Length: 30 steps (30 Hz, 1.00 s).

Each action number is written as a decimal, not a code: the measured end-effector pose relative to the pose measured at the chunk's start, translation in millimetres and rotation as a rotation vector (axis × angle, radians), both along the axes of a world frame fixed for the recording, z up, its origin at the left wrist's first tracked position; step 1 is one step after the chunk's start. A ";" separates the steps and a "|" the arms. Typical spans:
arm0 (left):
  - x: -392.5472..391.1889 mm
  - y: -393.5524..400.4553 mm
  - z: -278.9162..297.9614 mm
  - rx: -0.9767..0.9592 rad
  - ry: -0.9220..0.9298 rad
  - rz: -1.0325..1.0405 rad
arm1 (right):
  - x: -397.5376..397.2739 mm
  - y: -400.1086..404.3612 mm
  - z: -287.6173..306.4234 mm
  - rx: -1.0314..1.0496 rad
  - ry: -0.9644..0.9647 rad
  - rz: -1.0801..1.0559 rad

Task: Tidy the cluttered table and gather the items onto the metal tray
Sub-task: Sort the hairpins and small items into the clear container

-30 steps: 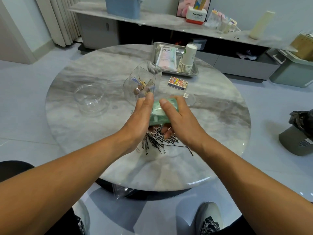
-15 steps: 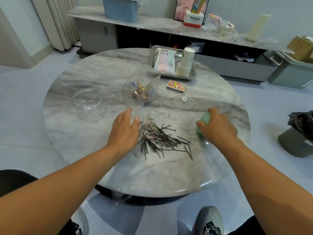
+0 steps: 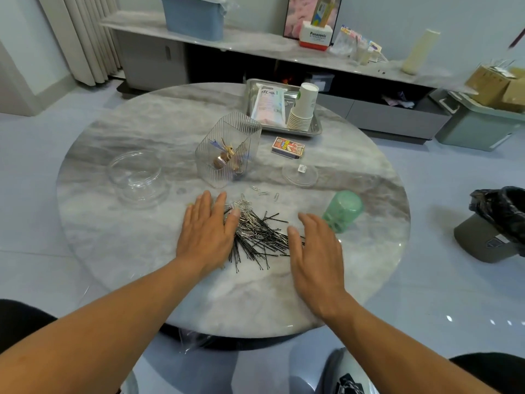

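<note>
Both hands lie flat with straight fingers on the tabletop (image 3: 119, 251), the left hand (image 3: 208, 233) and right hand (image 3: 315, 251) flanking a pile of pins (image 3: 257, 233). A green cup (image 3: 342, 210) lies just right. Farther back: a ribbed box (image 3: 228, 149), matchbox (image 3: 287, 147), lid (image 3: 299, 174), bowl (image 3: 137, 177), and tray (image 3: 316, 129) holding cups (image 3: 303, 110) and a packet (image 3: 269, 108)

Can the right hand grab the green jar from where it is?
Probably yes. The green jar stands just beyond the right hand, slightly to its right, with only bare table between them.
</note>
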State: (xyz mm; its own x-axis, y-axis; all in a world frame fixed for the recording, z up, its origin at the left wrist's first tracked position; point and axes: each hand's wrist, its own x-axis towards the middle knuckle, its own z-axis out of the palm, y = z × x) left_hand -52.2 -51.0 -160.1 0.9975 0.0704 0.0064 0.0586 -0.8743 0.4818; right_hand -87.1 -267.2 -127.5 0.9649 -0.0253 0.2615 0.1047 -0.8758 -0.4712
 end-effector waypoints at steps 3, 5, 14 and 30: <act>2.6 2.1 0.3 0.024 0.000 -0.129 | -0.5 -4.7 -12.8 0.050 0.156 -0.051; 4.6 3.2 0.5 0.038 -0.017 -0.219 | 3.5 -3.7 -16.8 0.005 0.165 -0.041; 3.6 -3.0 1.8 -0.251 -0.140 -0.365 | 12.0 38.9 -28.9 0.068 0.247 0.308; 48.5 1.6 -1.6 -0.092 -0.039 -0.261 | 122.7 51.3 -14.4 -0.078 0.308 0.496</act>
State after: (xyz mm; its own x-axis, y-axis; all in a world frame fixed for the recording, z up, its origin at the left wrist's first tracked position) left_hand -3.7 -49.5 -161.7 0.9811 -0.1871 0.0503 -0.1830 -0.8098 0.5575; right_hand 35.6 -215.9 -141.9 0.8884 0.4564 -0.0498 0.3791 -0.7903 -0.4814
